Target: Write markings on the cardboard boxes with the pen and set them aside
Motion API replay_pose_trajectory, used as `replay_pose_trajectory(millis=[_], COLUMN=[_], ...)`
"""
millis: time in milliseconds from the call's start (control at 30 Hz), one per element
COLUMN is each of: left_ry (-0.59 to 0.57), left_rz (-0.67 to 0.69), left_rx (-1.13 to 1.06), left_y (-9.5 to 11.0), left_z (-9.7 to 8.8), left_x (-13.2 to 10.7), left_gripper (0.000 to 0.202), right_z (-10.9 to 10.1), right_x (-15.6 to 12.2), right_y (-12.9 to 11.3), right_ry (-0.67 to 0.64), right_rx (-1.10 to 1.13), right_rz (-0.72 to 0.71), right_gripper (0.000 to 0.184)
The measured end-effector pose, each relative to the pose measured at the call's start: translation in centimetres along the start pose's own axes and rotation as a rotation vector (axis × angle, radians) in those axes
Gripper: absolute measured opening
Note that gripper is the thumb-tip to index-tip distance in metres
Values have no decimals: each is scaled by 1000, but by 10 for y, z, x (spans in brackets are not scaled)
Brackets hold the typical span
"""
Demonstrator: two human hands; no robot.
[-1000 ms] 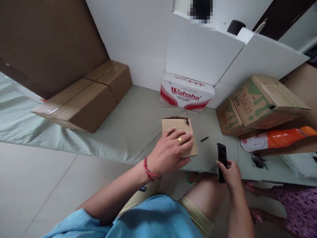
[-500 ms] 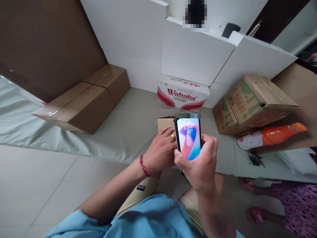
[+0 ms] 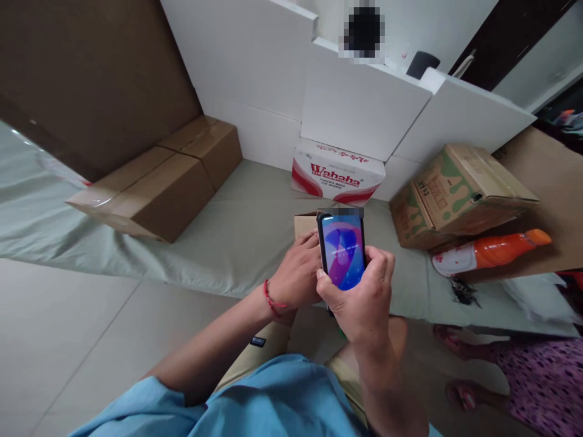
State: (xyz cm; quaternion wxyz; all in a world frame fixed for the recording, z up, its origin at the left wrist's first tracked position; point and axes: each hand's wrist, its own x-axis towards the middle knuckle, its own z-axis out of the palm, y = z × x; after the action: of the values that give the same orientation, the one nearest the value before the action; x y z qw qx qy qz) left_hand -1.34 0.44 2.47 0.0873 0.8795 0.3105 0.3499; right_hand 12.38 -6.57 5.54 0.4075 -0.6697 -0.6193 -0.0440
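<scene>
My right hand [image 3: 364,297] is wrapped round a black phone [image 3: 342,250], held upright in front of me with its screen lit in blue and pink. Behind the phone my left hand [image 3: 296,273], with a red string at the wrist, rests fingers down on a small brown cardboard box [image 3: 304,223]. That box sits on a pale green sheet [image 3: 246,237] spread over the floor. The phone and my right hand hide most of the small box.
A long taped cardboard box [image 3: 159,182] lies at left, a red-and-white Wahaha carton [image 3: 339,173] behind, a green-printed carton [image 3: 455,194] at right. An orange bottle [image 3: 492,252] and keys [image 3: 462,291] lie at right. White boards [image 3: 364,103] stand behind. Another person's feet [image 3: 460,394] show at lower right.
My right hand lifted the phone from beside my knee up in front of the small box and its screen lit. The left hand stayed on the box.
</scene>
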Motion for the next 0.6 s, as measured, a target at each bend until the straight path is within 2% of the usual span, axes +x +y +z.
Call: replay_pose_trajectory(millis=[100, 200, 267, 367, 467, 600], left_ry=[-47, -115, -134, -122, -53, 144], left_rz=[-8, -5, 3, 0, 2, -25], left_rx=[63, 99, 102, 90, 16, -173], left_y=[2, 3, 3, 1, 0, -2], left_z=[-1, -2, -2, -1, -1, -2], left_x=[0, -1, -1, -2, -4, -16], left_gripper=[20, 45, 50, 47, 47, 43], right_z=[-6, -13, -15, -15, -14, -10], right_x=[5, 15, 22, 24, 17, 6], right_y=[27, 84, 131, 194, 232, 252], right_ry=[0, -36, -135, -384, -511, -530], right_rx=[-39, -204, -379, -589, -660, -669], right_rz=[49, 243, 432, 683, 806, 851], right_gripper=[70, 77, 79, 88, 95, 94])
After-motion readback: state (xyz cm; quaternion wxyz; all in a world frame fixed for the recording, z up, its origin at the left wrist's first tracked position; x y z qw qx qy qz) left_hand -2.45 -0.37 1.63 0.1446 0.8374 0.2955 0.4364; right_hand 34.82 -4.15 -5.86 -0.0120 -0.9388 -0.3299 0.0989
